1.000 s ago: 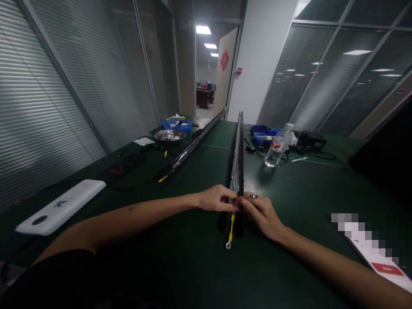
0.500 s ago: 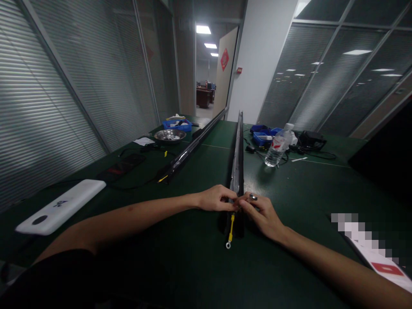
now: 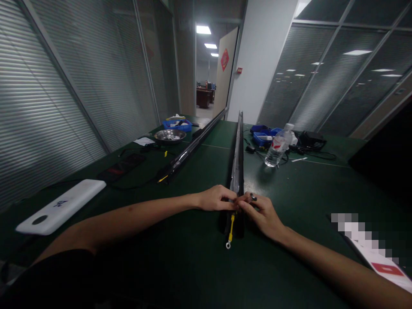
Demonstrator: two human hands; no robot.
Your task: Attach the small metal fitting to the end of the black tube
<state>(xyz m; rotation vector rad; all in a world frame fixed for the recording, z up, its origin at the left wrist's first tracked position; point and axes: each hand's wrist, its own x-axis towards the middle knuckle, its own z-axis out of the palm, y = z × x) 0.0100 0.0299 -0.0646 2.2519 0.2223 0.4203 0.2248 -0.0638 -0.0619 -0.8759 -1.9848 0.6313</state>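
Observation:
A long dark channel-shaped rail runs away from me along the green table. Over its near end my left hand and my right hand meet, fingertips pinched together. What lies between the fingertips is too small and covered to make out. A ring is on a finger of my right hand. Just below the fingers, a yellow wire with a metal ring terminal sticks out of the rail's end toward me.
Left of centre lies a second dark rail with a yellow lead. A white power bank-like device, a phone and a metal bowl are on the left. A water bottle, blue trays and black cables stand at right.

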